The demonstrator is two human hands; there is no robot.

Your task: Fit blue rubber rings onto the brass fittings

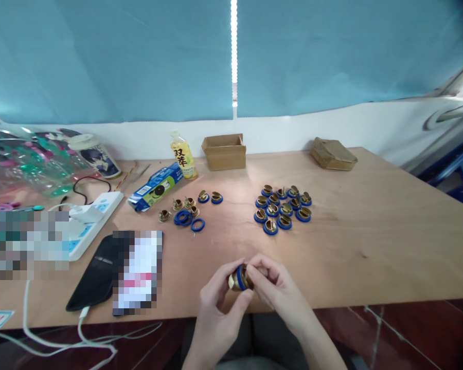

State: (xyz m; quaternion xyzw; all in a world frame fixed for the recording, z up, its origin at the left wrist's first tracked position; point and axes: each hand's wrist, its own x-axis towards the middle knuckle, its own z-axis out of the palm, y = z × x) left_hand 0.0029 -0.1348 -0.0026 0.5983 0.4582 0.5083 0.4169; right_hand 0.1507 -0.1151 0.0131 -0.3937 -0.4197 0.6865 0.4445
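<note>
Near the table's front edge, my left hand point(224, 303) and my right hand point(272, 288) are both closed on one brass-coloured plug with a blue ring point(239, 278) around it. My left fingers and thumb grip its left side, while the right fingertips press on its right end, partly hiding it. Beyond my hands to the right stands a cluster of several brass plugs with blue rings point(284, 221). Two more ringed plugs point(216, 197) lie to the left of that cluster. Beside them are several brass plugs without rings point(164, 215), some loose blue rings point(182, 218) and a single blue ring point(197, 224).
At the back stand an open cardboard box point(226, 156), a yellow drink bottle point(184, 156) and a brown carton point(334, 154). A blue-green box point(154, 187) lies left of the plugs. A white power strip point(100, 210), black phone point(94, 272) and cables occupy the left side.
</note>
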